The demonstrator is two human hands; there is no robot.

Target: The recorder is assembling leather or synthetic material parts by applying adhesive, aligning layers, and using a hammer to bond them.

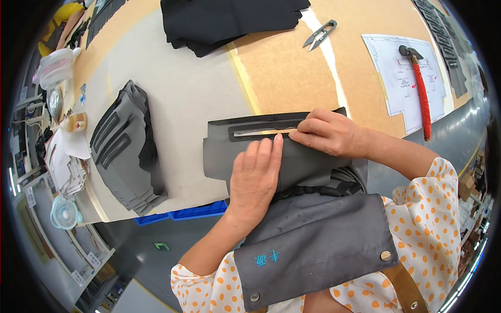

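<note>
grip: left hand [255,175] flat, pressing grey fabric piece [219,151] at table [182,94] edge | right hand [326,131] fingertips pinching its slot edge | progress: one piece in hand, likely mid-fold; stack of pieces [125,151] lies left

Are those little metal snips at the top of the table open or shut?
Open: the snips' two blades spread apart in a V on the table.

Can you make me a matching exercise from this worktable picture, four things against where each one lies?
Things:
1. thread snips
2. hammer
3. stack of grey pieces
4. grey fabric piece

Places:
A. under both hands
B. on a white paper sheet, right side
C. left part of the table
D. far edge, beside black fabric

Pairs: 1-D, 2-B, 3-C, 4-A
</note>
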